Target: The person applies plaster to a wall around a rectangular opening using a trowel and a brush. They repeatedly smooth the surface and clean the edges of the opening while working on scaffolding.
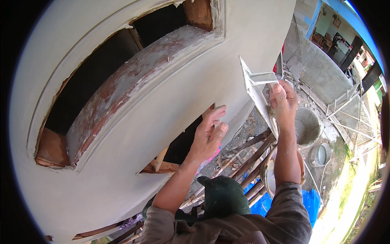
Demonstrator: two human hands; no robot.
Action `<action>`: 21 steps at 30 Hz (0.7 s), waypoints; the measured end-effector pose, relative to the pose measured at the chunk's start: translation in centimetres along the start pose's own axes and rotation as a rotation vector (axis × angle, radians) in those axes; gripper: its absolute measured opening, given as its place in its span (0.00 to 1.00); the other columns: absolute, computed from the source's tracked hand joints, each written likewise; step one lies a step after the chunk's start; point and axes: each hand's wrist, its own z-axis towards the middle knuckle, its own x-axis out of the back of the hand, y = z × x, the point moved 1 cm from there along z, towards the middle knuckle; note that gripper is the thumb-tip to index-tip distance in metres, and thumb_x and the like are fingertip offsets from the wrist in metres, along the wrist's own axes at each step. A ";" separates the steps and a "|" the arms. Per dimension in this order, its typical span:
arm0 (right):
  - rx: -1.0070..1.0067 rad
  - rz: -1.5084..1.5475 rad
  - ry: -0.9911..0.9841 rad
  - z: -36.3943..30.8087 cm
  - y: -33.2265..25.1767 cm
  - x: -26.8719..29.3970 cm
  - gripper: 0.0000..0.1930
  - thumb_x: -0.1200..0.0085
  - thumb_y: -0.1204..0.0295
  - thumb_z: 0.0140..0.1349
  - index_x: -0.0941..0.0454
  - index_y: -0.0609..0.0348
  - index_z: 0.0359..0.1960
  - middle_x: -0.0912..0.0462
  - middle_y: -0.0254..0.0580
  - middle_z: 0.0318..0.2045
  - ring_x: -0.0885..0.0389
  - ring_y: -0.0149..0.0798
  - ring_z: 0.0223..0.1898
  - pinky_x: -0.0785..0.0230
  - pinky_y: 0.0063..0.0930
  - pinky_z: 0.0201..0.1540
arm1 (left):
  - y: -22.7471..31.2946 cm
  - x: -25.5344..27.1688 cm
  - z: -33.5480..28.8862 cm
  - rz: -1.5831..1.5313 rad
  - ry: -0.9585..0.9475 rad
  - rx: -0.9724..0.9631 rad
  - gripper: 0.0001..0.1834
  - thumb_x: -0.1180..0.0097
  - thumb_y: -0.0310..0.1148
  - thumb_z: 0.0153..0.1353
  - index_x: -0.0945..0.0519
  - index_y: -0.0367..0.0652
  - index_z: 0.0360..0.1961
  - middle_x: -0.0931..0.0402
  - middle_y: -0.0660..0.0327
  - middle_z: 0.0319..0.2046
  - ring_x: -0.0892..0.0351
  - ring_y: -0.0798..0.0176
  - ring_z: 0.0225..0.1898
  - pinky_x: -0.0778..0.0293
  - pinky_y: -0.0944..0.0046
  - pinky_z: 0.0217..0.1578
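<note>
A pale plastered wall [170, 105] fills most of the view, smooth and grey-white, with curved moulded bands running across it. A long curved opening [97, 77] is cut through the wall, dark inside, with a rough ledge of reddish brick and grey mortar along its lower side and bare wood showing at its two ends. Below the wall's lower edge, bamboo scaffold poles [248, 162] cross at a slant, and far beneath them lie bare ground, a round concrete tub [309, 126] with grey mix in it, a smaller metal bucket [321, 154] just beside the tub, and a blue tarpaulin [308, 201].

The right hand [284, 101] is closed around the handle of a flat plastering trowel [256, 95], thumb up along the grip; the blade, smeared with wet plaster, stands on edge with its tip touching the wall near the wall's right edge. The left hand [209, 132] is open, fingers loosely spread and slightly bent, holding nothing, its fingertips resting against the plaster at the wall's lower edge, beside a dark gap there. The two hands are near each other but apart. Both forearms come from grey-brown sleeves, speckled with dried plaster.
</note>
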 end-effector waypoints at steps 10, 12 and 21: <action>-0.060 0.136 0.098 1.6 0.1 -2.4 0.28 0.61 0.48 0.71 0.21 0.63 0.41 0.21 0.35 0.34 0.26 0.25 0.36 0.33 0.21 0.38 | -0.6 -3.6 3.5 0.113 -0.086 0.029 0.53 0.35 0.53 0.54 0.50 0.35 0.69 0.48 0.43 0.67 0.47 0.48 0.69 0.49 0.48 0.66; -0.020 0.164 0.103 1.4 0.2 -3.0 0.27 0.63 0.48 0.72 0.22 0.63 0.43 0.20 0.36 0.35 0.25 0.26 0.36 0.32 0.22 0.39 | -0.3 -3.3 3.3 0.120 -0.074 0.075 0.56 0.33 0.55 0.50 0.51 0.37 0.69 0.49 0.43 0.68 0.48 0.46 0.70 0.49 0.47 0.66; -0.349 0.710 0.278 -2.5 1.2 -9.6 0.25 0.67 0.55 0.75 0.39 0.59 0.63 0.27 0.41 0.50 0.26 0.33 0.49 0.30 0.29 0.51 | 6.9 6.3 -6.9 1.031 -0.263 -0.247 0.61 0.26 0.59 0.36 0.46 0.54 0.69 0.52 0.46 0.70 0.47 0.39 0.69 0.46 0.37 0.63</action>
